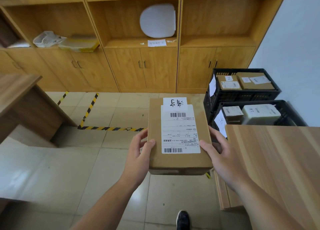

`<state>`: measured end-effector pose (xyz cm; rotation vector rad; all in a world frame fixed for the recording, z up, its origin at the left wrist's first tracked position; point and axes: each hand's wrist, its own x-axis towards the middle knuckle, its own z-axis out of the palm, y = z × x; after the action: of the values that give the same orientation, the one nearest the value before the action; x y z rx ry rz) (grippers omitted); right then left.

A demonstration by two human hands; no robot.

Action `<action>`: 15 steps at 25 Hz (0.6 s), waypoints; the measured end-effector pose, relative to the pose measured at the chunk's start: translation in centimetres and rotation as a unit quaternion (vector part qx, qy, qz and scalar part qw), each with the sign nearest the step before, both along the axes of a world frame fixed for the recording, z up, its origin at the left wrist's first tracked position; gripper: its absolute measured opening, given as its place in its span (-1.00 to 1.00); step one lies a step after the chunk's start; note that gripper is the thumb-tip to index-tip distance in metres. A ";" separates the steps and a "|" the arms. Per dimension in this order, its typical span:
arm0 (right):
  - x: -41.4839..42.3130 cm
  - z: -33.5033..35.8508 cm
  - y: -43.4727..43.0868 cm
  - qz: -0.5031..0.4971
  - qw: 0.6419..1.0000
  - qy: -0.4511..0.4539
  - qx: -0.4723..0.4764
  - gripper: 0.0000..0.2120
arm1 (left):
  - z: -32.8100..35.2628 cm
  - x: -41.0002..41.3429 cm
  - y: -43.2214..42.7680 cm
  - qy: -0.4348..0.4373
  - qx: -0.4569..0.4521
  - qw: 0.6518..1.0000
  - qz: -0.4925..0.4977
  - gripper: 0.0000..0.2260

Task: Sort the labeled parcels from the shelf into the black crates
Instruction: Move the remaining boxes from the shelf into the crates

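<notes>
Two hands, left (138, 153) and right (223, 156), grip brown labelled parcel (179, 138) by its sides; long axis points away toward shelf (138, 44)

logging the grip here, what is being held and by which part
The brown cardboard parcel with a white shipping label, held by its long side edges: left hand on the left edge, right hand on the right.
</notes>
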<state>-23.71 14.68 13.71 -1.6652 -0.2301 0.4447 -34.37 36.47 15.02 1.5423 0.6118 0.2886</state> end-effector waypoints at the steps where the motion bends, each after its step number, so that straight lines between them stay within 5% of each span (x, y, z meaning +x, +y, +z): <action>1: 1.5 0.0 0.2 0.003 1.000 0.001 0.003 -0.55 | 0.2 1.4 0.1 0.001 0.001 1.000 0.003 -0.63; 15: 16.6 0.3 3.2 0.031 0.999 -0.009 0.002 -0.59 | 0.6 15.8 3.0 0.016 0.028 0.999 0.023 -0.71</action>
<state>-7.07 17.90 13.99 -1.6629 -0.2955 0.4762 -18.55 39.48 15.63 1.5910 0.6704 0.3195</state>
